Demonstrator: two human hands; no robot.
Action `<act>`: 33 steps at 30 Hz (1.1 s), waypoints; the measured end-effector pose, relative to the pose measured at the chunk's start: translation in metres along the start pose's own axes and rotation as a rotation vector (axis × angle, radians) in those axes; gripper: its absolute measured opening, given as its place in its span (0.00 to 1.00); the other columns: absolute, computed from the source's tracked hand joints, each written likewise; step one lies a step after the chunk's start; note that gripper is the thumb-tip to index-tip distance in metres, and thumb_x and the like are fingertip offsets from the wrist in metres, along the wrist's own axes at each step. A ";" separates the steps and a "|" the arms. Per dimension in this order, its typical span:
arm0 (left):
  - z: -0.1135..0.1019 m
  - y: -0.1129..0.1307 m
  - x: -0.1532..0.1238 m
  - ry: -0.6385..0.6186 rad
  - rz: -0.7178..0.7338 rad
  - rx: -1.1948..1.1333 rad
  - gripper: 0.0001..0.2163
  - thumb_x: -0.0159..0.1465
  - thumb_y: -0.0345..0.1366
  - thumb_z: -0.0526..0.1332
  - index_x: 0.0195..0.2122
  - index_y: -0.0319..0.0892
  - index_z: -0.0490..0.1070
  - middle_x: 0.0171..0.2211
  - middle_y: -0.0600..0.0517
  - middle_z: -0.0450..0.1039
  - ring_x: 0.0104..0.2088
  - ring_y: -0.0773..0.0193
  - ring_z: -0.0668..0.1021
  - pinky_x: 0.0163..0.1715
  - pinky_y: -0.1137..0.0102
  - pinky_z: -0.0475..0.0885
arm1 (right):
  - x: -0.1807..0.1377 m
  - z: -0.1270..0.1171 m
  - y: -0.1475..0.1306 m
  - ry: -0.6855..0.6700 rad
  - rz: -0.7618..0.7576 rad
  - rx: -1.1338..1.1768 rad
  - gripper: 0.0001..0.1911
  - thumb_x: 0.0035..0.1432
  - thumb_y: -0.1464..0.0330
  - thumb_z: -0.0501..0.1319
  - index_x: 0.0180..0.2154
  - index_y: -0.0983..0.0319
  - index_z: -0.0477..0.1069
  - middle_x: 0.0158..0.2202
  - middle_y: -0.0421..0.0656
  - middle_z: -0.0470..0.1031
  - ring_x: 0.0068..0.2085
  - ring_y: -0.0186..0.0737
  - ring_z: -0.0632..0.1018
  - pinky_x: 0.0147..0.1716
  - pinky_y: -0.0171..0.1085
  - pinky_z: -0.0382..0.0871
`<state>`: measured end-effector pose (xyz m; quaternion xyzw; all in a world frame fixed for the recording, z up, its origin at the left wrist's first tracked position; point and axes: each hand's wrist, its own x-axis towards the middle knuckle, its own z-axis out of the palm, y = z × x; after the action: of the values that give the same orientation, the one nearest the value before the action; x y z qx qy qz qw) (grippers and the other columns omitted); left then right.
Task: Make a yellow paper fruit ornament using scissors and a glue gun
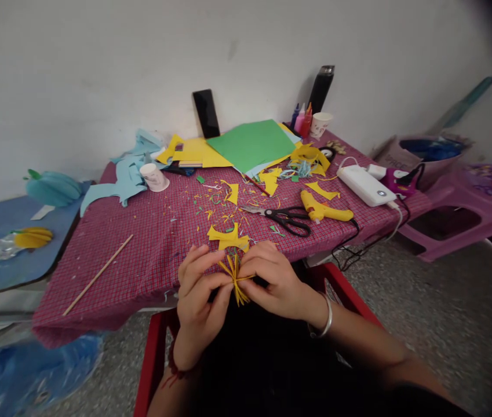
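Observation:
Both my hands meet just below the table's near edge, pinching a small bundle of thin yellow paper strips [236, 280] that fan out above and below my fingers. My left hand [200, 295] grips it from the left, fingers curled. My right hand [272, 278], with a silver bangle on the wrist, pinches it from the right. Yellow paper offcuts [228, 236] lie on the red checked tablecloth [141, 243] right behind my hands. Black-handled scissors [283, 216] and a yellow glue gun [324, 209] rest a little further back to the right.
Green and yellow paper sheets [250, 145], glue bottles [302, 119], a black flask [320, 88], paper cups [154, 176], a black phone [206, 113], a white power bank [365, 184] and a wooden stick [98, 274] are on the table. Purple stool [467, 214] at right, blue paper crafts [52, 186] at left.

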<state>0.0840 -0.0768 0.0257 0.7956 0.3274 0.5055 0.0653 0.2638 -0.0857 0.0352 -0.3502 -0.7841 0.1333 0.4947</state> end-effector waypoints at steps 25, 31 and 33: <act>-0.022 0.000 0.027 -0.004 0.060 0.000 0.15 0.61 0.20 0.60 0.45 0.45 0.73 0.47 0.49 0.72 0.52 0.57 0.73 0.54 0.56 0.69 | 0.019 0.017 0.034 0.202 0.899 1.048 0.20 0.40 0.65 0.73 0.35 0.61 0.69 0.24 0.33 0.73 0.22 0.28 0.71 0.23 0.29 0.64; -0.029 0.004 0.060 -0.217 0.284 0.110 0.16 0.62 0.19 0.58 0.46 0.44 0.71 0.47 0.48 0.73 0.51 0.59 0.73 0.53 0.58 0.69 | 0.026 0.006 0.033 0.212 0.844 1.045 0.17 0.42 0.68 0.72 0.34 0.62 0.70 0.23 0.32 0.72 0.21 0.27 0.71 0.23 0.28 0.64; -0.030 0.004 0.065 -0.253 0.323 0.145 0.15 0.62 0.19 0.56 0.45 0.44 0.70 0.47 0.47 0.72 0.52 0.58 0.72 0.53 0.58 0.69 | 0.028 0.002 0.033 0.215 0.842 1.048 0.17 0.41 0.68 0.72 0.34 0.62 0.70 0.23 0.32 0.72 0.21 0.27 0.71 0.23 0.29 0.64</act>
<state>0.0783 -0.0487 0.0911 0.8975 0.2204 0.3806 -0.0334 0.2679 -0.0425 0.0354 -0.3510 -0.3592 0.6413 0.5801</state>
